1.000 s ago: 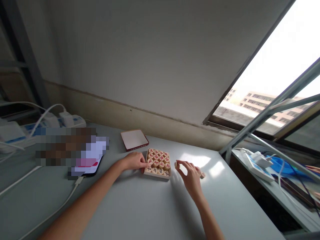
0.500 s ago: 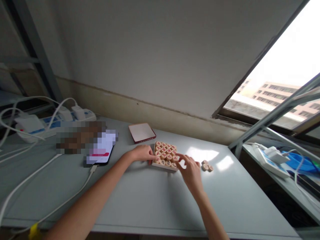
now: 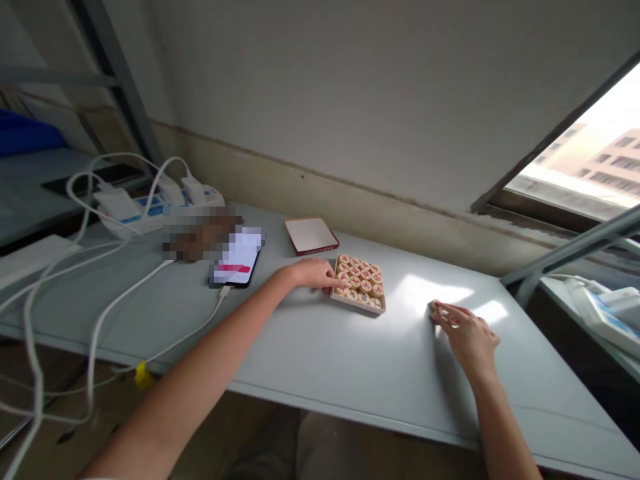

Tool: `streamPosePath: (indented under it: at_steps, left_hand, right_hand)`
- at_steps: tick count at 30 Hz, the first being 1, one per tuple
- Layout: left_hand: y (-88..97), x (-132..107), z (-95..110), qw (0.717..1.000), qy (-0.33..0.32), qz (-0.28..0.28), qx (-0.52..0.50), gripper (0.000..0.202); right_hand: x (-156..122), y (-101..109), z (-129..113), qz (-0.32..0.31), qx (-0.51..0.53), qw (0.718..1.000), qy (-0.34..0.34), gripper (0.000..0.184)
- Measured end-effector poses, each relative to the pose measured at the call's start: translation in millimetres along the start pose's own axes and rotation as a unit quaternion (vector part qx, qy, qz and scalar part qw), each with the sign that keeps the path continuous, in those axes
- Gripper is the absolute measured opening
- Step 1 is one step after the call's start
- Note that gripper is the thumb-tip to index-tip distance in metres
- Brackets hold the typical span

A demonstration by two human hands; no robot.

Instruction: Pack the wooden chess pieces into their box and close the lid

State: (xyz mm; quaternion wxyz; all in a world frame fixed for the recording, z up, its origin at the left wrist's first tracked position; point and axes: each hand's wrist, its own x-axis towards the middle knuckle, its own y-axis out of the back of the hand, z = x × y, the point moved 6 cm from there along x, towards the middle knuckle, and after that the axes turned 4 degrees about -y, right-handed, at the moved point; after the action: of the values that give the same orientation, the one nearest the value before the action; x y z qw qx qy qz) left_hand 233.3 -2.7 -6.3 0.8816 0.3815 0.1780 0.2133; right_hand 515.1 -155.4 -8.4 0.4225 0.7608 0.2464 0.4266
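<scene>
Near the middle of the gray table [image 3: 310, 340], a shallow pale box [image 3: 356, 307] of round wooden pieces [image 3: 365, 272] sits at a slant. Red characters mark the back rows; the near row bears dark ones and appears to sit lower. The left hand [image 3: 315, 273] is at the box's left side, its fingers bent around the wall and one digit lying over the near-left pieces, so it grips that edge, as it did half a second ago.

What differs is the right hand [image 3: 470, 337]: it was right beside the box's right edge, and now it is well apart from it, farther right on the table. Its thumb and fingers are nearly closed, their tips at a small loose piece [image 3: 434, 309]; whether that piece is firmly gripped I cannot tell. Three loose pieces showed to the right of the hand before; now the hand hides most of that spot. The view has also turned, bringing the table's front edge into sight.

Behind the box and to its left lies a red-edged lid [image 3: 310, 235], pale inside up. Farther left are a partly pixelated phone [image 3: 235, 257] with a white cable [image 3: 213, 317] and a loaded power strip [image 3: 210, 200].
</scene>
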Motion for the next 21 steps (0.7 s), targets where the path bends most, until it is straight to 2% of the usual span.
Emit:
streamPosePath:
  at_steps: [3,11,14,17,19,21]
  left_hand:
    - [-2.1,2,-3,1.000,-0.015,0.002,-0.005,0.057]
    - [-3.9,4,-5,0.999,-0.037,0.004,-0.028,0.050]
    - [-4.1,5,-7,0.999,-0.038,-0.001,-0.035,0.049]
    - [-4.7,5,-7,0.998,-0.049,-0.015,-0.042,0.047]
    - [-5.3,3,-5,0.996,-0.058,-0.032,-0.054,0.045]
    - [-5.4,1,-3,0.995,-0.064,-0.045,-0.065,0.046]
  right_hand:
    - [-4,-2,-8,-0.015,0.059,0.998,-0.003,0.043]
    - [-27,3,-42,-0.011,0.188,0.981,0.037,0.045]
    - [-34,12,-59,0.033,0.185,0.981,0.052,0.039]
    - [-37,21,-77,0.077,0.227,0.970,0.032,0.035]
    - [-37,20,-94,0.053,0.264,0.963,0.017,0.036]
    - [-37,13,-118,0.005,0.266,0.963,0.042,0.035]
